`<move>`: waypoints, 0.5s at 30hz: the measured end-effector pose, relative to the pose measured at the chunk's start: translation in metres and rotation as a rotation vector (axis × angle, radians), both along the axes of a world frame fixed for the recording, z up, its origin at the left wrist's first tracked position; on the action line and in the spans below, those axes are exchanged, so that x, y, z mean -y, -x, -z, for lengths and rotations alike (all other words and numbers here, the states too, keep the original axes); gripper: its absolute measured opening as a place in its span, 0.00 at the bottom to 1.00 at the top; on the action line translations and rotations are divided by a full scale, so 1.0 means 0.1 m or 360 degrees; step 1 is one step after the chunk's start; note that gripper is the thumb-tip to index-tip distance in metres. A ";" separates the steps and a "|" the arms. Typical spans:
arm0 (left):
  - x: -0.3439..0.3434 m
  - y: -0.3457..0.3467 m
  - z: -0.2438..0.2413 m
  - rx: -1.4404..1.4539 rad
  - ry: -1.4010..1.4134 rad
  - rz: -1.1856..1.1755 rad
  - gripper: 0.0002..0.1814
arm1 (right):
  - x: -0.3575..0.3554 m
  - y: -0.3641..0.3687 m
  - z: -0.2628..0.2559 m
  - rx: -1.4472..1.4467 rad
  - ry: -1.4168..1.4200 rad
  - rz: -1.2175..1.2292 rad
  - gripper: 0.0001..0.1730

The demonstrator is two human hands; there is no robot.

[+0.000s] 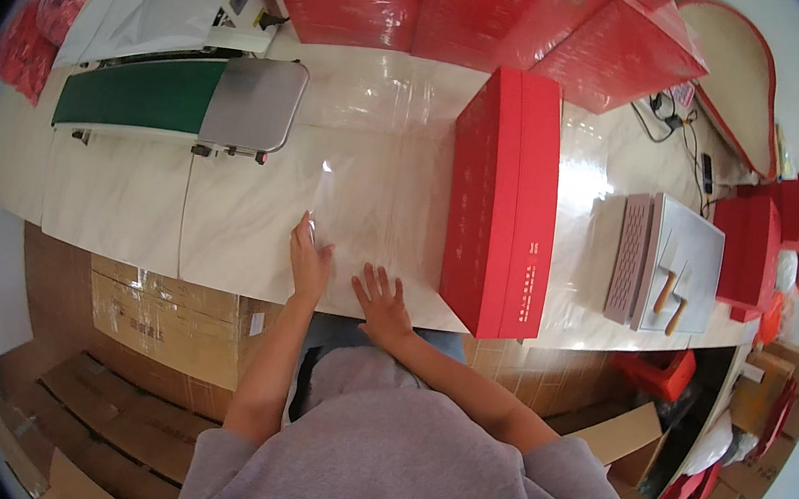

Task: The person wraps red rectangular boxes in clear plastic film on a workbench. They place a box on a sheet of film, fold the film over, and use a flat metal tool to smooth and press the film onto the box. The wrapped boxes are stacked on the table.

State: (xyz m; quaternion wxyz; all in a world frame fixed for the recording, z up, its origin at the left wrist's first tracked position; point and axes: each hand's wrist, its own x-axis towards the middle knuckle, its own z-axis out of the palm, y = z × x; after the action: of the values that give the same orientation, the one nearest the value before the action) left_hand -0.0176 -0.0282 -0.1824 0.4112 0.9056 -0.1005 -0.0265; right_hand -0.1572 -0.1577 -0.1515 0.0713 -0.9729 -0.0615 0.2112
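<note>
Clear plastic film [406,197] lies over the pale marbled tabletop in front of me and reaches the red box. My left hand [309,260] is at the film's left edge, with a shiny fold of it between thumb and fingers. To its right, my right hand [383,308] rests flat with fingers spread near the table's front edge, on or beside the film. A tall red box [504,203] with pale printed writing stands right of both hands, touching neither. More glossy film shows on the box's right side.
A machine with a green conveyor belt [140,94] and metal end plate [256,102] stands at the left. Red wrapped boxes [476,10] line the back. At right, a flat grey appliance [681,264] carries two wooden-handled tools [665,292]. Cardboard cartons [162,324] sit below the table.
</note>
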 end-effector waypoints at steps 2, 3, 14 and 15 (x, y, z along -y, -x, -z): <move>0.09 -0.09 -0.07 -0.0217 0.0077 -0.0082 0.40 | -0.02 0.01 0.03 0.0010 0.0058 0.0002 0.62; 0.13 -0.13 -0.11 -0.0323 0.0115 -0.0129 0.39 | -0.01 0.00 0.03 0.0007 0.0058 0.0011 0.62; 0.37 -0.33 -0.67 -0.1257 0.0731 -0.0139 0.13 | 0.23 -0.01 -0.25 0.0296 -0.0404 0.0363 0.58; 0.40 -0.34 -0.80 -0.1348 0.0789 -0.0142 0.13 | 0.24 -0.01 -0.25 0.0446 -0.0534 0.0427 0.55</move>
State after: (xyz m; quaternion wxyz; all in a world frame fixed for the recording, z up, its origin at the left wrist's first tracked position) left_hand 0.0164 -0.0680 -0.1021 0.6198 0.6936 0.1111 -0.3499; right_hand -0.1566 -0.1814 -0.1263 0.2499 -0.9667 0.0247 0.0499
